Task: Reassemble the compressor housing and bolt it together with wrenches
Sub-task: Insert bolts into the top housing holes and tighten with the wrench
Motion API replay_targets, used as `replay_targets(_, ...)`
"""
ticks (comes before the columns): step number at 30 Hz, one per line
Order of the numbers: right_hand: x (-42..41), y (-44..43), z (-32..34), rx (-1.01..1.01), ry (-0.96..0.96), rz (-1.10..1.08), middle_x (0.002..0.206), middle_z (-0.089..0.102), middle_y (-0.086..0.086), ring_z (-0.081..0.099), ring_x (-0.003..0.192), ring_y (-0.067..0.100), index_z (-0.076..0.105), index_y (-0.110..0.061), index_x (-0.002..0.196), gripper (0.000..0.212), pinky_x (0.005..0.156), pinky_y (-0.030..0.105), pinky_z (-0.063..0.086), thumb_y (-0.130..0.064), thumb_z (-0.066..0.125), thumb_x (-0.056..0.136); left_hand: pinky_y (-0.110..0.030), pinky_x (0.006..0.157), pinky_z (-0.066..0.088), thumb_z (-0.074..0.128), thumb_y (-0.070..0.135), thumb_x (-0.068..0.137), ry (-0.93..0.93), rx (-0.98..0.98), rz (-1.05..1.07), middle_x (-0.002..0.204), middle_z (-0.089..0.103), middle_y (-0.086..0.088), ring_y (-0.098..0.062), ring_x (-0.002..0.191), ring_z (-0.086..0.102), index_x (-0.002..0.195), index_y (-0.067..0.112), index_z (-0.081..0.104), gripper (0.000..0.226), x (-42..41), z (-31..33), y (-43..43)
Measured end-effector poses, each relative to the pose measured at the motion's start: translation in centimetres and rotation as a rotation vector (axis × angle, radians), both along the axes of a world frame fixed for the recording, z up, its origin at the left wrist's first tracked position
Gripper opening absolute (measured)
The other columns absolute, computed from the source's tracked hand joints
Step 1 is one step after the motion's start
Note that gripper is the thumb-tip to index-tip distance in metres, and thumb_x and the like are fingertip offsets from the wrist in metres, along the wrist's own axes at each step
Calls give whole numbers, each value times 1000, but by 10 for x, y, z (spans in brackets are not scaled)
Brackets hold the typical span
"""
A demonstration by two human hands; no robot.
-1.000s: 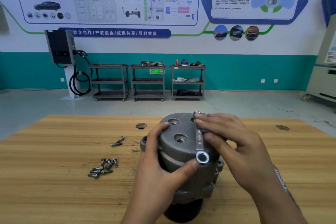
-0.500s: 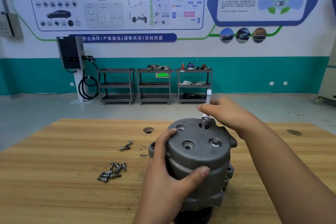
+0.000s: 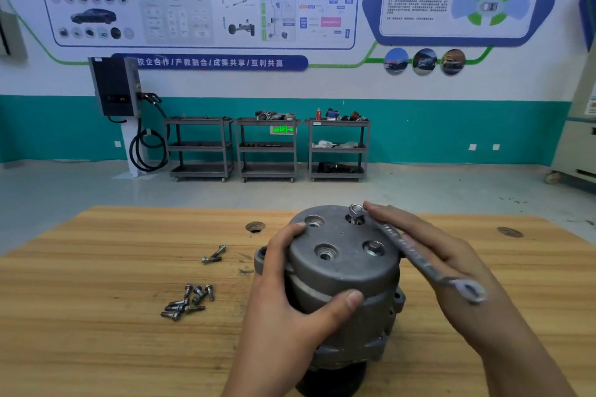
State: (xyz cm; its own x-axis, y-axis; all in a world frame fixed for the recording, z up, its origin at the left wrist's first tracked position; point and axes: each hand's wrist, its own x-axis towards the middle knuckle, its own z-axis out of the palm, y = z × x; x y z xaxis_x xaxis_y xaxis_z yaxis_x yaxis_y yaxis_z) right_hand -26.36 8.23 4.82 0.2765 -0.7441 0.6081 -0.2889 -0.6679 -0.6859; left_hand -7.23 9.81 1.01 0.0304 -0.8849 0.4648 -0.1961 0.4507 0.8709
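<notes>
The grey compressor housing stands upright on the wooden table, its round end cover facing up. My left hand grips its left side, fingers over the cover's rim and thumb across the front. A bolt stands raised in the far hole with the wrench's ring end on its head. The wrench's handle runs out to the near right. My right hand lies along the handle's far side with straight fingers pointing at the ring end. Another bolt head sits sunk in the right hole. Two holes look bare.
Several loose bolts lie in a pile left of the housing, and two more bolts lie further back. A small hole is in the tabletop behind the housing. Three grey carts stand far off by the wall.
Half a second ago my right hand held the wrench upright on the far bolt. Now the wrench lies flat, its handle swung to the near right. My left hand has kept its grip.
</notes>
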Motion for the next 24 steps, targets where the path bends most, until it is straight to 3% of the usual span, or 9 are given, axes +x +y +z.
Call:
replay_targets(2,8,3,11,-85,142,-109,118,54,-34,39,119,-9,61,-51,113,28,93,0,27,-42,50,88,-39,89,53,76,65,40,5,-6,-2,122,49,22,-10,108,58,120,61,39,89,0,-1,0)
replay_targets(4,21,1,24,-140,173,-202,104,57,-27,41,109,-6,63,-50,100,22,86,3,28,-44,53,82,-39,88,53,78,63,40,10,-13,-13,121,51,23,-9,108,59,119,60,40,88,0,-1,0)
replay_targets(9,51,-18,54,-154,363,-371,82,52,-12,41,95,12,60,-40,74,7,84,34,33,-44,65,75,-34,89,53,79,61,41,38,-21,-15,115,54,26,1,104,59,115,60,44,81,0,0,-1)
replay_targets(12,58,-36,63,-65,504,-501,78,49,-13,43,95,16,59,-35,72,21,82,38,36,-54,59,80,-33,88,54,77,64,40,41,-1,-14,113,46,36,6,102,56,119,60,41,87,1,-1,0)
replay_targets(14,53,-48,63,62,477,-484,84,54,-9,50,97,19,65,-32,85,24,81,39,42,-54,58,81,-34,88,54,78,64,39,45,5,-11,111,46,39,6,102,56,120,59,41,89,2,-1,0)
replay_targets(17,40,-58,55,385,235,-329,101,64,-5,58,92,12,64,-22,112,39,71,31,46,-47,60,82,-35,89,53,78,63,39,34,6,-16,114,49,35,2,104,57,118,61,40,88,2,-1,1)
replay_targets(20,30,-61,39,617,-217,-145,107,64,4,63,98,22,60,-20,105,32,84,44,53,-34,70,77,-36,91,52,77,65,40,1,-2,-15,116,50,31,-1,106,57,119,62,39,88,2,1,1)
replay_targets(22,28,-57,27,644,-526,-44,106,68,8,68,90,24,57,-13,106,49,77,40,57,-28,74,63,-36,92,52,76,66,40,-14,3,-18,119,49,26,-3,107,57,120,62,38,88,1,2,1)
replay_targets(24,27,-49,16,519,-739,28,99,72,4,70,79,18,61,-13,99,44,65,31,58,-24,71,58,-36,92,51,75,66,40,-25,6,-14,119,49,25,-2,107,56,119,62,38,87,1,3,2)
